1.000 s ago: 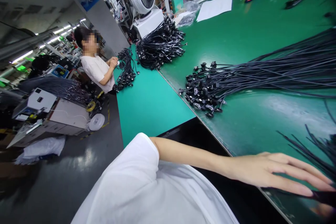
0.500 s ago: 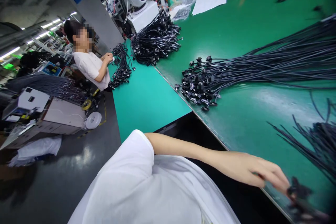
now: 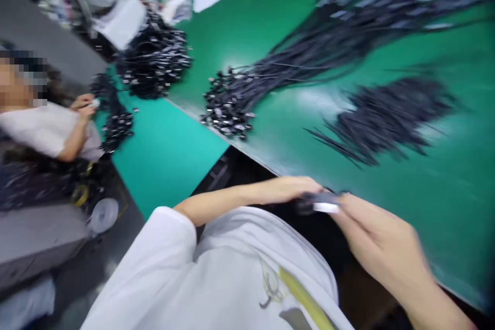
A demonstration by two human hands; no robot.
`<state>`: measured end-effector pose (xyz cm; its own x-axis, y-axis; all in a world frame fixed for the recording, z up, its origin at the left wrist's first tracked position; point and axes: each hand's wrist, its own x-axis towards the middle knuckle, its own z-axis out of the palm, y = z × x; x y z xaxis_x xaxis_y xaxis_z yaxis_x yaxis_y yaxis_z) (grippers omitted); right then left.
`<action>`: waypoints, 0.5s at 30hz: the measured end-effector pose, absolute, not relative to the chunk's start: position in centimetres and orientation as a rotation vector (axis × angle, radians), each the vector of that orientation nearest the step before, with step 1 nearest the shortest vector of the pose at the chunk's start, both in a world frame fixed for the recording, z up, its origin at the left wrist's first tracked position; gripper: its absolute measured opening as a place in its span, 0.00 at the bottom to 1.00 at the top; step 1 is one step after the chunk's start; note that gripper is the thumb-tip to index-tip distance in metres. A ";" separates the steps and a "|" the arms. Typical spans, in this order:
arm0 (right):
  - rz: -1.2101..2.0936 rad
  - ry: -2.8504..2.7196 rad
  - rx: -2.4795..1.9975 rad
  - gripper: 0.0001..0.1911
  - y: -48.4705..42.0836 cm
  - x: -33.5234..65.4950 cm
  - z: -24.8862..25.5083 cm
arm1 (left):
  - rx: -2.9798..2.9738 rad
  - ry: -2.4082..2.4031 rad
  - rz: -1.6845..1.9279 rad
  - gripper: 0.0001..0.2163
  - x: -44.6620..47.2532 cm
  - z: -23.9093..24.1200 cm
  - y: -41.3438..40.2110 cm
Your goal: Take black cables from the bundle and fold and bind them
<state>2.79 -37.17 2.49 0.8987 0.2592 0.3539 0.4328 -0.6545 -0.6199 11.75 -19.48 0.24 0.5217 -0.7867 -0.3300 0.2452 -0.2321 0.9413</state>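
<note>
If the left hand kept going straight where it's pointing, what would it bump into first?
Probably the dark piece right at its fingertips, then the right hand just beyond, though blur leaves depth unclear.

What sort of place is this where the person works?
Probably a factory workshop handling cables: a long bundle of black cables lies on a green worktable, and another person is busy beside another dark cable pile.
</note>
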 end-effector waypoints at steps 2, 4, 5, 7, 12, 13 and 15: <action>-0.283 -0.460 -2.315 0.10 -36.2 2.9 2.7 | 1.471 -0.502 -1.014 0.16 11.9 0.0 -19.3; -0.197 -0.338 -2.308 0.15 -36.0 3.4 2.2 | 1.493 -0.514 -0.816 0.19 12.3 0.7 -19.0; -0.145 -0.267 -2.285 0.18 -36.3 3.6 1.8 | 1.487 -0.536 -0.741 0.20 12.5 1.3 -18.9; -0.059 -0.136 -2.213 0.21 -37.1 3.9 1.0 | 1.506 -0.693 -0.711 0.16 12.7 2.5 -18.7; -0.153 0.049 -2.186 0.19 -39.4 3.8 0.3 | 1.602 -0.971 -0.999 0.14 11.6 2.7 -19.1; -0.203 0.054 -2.217 0.18 -39.5 3.7 0.4 | 1.639 -0.875 -0.989 0.14 11.5 2.1 -19.3; -0.299 0.012 -2.311 0.17 -39.5 3.6 0.4 | 1.653 -0.598 -0.903 0.16 11.4 1.0 -19.8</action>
<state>3.59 -39.52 0.43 0.9722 -0.1012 0.2111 0.0847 -0.6885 -0.7202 11.42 -19.82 0.97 0.5813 -0.7729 -0.2544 0.0665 -0.2665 0.9615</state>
